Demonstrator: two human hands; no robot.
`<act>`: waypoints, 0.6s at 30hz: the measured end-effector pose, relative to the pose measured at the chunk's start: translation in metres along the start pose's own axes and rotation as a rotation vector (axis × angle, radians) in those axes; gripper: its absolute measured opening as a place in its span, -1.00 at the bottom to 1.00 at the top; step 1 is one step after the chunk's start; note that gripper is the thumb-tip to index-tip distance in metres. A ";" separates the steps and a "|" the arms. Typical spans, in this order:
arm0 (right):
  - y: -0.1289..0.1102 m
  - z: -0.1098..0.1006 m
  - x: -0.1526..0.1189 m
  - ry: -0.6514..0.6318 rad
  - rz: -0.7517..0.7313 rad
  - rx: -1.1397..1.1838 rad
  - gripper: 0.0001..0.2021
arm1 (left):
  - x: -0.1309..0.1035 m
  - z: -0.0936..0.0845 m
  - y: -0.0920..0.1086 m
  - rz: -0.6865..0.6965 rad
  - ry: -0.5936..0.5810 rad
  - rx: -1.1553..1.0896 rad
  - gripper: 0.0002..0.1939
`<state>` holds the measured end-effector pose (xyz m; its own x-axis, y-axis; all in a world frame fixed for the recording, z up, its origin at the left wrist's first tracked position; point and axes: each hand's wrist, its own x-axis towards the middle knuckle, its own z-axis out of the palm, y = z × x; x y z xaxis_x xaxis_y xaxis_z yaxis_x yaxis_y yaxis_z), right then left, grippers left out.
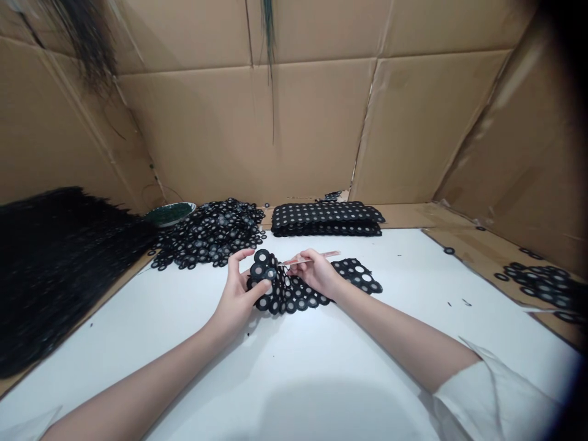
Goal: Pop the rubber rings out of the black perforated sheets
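Observation:
A black mat of joined rings with pale centres (301, 301) lies partly on the white table and is bunched up at its left end. My left hand (236, 294) pinches that raised end, thumb in front and fingers behind. In my right hand (318, 274) is a thin tool with a pale pinkish handle (331, 253), its slim tip pointing left into the folds of the mat. The tip itself is too small to make out. The flat right end of the mat stretches out beyond my right wrist.
Behind my left hand is a heap of loose black rings (215, 229), beside a bowl of dark green material (169, 213). Folded ring mats (326, 217) are stacked at the back. Black strands (59, 263) lie far left; more rings (542, 285) lie right. Cardboard walls (312, 128) enclose the table.

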<state>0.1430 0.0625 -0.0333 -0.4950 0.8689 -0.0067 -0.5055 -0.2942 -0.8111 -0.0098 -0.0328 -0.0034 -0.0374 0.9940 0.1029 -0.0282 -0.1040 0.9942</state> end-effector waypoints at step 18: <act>0.000 0.006 -0.004 0.012 -0.022 -0.052 -0.69 | 0.003 -0.005 0.002 0.242 -0.063 0.429 -0.67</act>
<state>0.1412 0.0569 -0.0297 -0.4753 0.8798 0.0047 -0.4785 -0.2541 -0.8405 -0.0147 -0.0305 -0.0017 0.0687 0.9447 0.3208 0.3876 -0.3216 0.8639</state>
